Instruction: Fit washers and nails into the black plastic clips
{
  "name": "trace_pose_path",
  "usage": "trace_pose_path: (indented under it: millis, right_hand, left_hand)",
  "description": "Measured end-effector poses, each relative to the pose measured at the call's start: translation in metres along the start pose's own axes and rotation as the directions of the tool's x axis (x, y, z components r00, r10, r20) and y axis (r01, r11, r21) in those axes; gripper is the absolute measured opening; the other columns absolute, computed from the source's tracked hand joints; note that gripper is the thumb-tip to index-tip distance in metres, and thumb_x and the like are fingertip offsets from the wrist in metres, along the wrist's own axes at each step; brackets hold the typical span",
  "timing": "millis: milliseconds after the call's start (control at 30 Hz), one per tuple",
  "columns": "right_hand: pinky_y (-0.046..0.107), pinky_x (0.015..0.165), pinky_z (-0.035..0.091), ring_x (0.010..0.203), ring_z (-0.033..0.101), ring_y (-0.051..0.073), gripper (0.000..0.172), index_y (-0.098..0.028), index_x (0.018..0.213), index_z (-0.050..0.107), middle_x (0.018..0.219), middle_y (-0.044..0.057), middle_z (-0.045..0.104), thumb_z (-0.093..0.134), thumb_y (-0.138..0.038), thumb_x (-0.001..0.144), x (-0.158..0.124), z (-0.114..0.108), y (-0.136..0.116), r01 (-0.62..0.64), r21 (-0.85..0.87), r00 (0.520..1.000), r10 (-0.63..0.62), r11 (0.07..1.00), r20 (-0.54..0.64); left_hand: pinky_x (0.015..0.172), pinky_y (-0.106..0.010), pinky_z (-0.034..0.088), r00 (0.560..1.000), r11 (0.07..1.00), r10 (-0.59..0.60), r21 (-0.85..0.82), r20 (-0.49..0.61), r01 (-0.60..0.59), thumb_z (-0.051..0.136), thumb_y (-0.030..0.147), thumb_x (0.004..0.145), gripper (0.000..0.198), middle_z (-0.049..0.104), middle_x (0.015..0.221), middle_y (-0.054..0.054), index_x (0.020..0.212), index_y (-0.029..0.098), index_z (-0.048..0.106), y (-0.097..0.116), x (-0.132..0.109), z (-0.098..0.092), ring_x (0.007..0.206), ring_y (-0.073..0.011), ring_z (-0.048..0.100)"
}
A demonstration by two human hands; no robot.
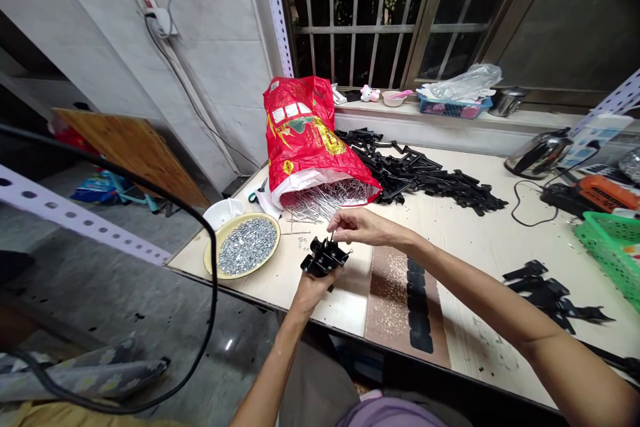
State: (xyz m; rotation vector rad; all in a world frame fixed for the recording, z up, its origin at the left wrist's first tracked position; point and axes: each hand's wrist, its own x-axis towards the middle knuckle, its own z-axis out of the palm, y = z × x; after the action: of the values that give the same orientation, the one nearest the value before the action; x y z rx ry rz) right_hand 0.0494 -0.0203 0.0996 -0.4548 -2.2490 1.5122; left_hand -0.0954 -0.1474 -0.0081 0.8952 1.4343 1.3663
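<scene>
Pinching a pin (332,235), pretty much upright, in the right hand (356,225)
Gripping black parts (324,257) just below with the left hand (316,290)

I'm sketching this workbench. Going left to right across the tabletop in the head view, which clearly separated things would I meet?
Shallow round yellow dish holding small silver metal pieces → left hand gripping a cluster of black plastic parts → row of flat black rounded pieces → green perforated plastic basket.
</scene>
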Motion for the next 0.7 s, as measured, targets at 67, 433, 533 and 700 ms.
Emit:
trace_pose_path:
  millis: [67,433,533,700]
  right_hand:
    - [0.019,0.059,0.043,0.066,0.054,0.009,0.028,-0.013,0.098,0.058,0.081,0.001,0.060,0.053,-0.039,0.087,0.009,-0.003,0.006,-0.024,-0.107,0.996,0.016,0.994,-0.083]
    - [0.031,0.076,0.042,0.096,0.061,0.025,0.026,-0.006,0.103,0.063,0.106,0.020,0.063,0.042,-0.013,0.089,0.051,0.034,0.092,-0.550,-0.737,0.828,0.374,0.393,-0.418]
    - [0.031,0.079,0.043,0.098,0.061,0.025,0.027,-0.007,0.103,0.063,0.105,0.020,0.063,0.041,-0.016,0.090,0.044,0.028,0.092,-0.532,-0.764,0.834,0.378,0.365,-0.401]
    - [0.031,0.082,0.042,0.101,0.060,0.025,0.030,-0.011,0.104,0.064,0.112,0.017,0.061,0.046,-0.031,0.091,0.042,0.023,0.090,-0.525,-0.775,0.836,0.385,0.351,-0.392]
  left_hand:
    - [0.081,-0.035,0.050,1.000,1.000,-0.016,-0.027,-0.021,0.015,0.078,0.033,0.060,0.038,0.070,0.091,-0.006,0.091,0.015,0.065,0.001,-0.002,-0.002,0.085,-0.0212,0.065]
    - [0.084,-0.040,0.051,0.982,0.995,0.083,-0.033,-0.172,-0.090,0.081,0.027,0.049,0.039,0.072,0.085,-0.006,0.083,0.016,0.064,0.021,0.000,-0.001,0.092,-0.0264,0.065]
    - [0.084,-0.037,0.050,0.981,0.995,0.103,0.001,-0.163,-0.104,0.079,0.026,0.053,0.034,0.072,0.087,-0.006,0.082,0.017,0.063,0.022,0.002,-0.001,0.090,-0.0243,0.065]
    - [0.085,-0.037,0.050,0.988,0.993,0.114,-0.003,-0.103,-0.115,0.079,0.026,0.052,0.035,0.072,0.089,-0.006,0.082,0.018,0.062,0.025,-0.004,0.005,0.088,-0.0235,0.065]
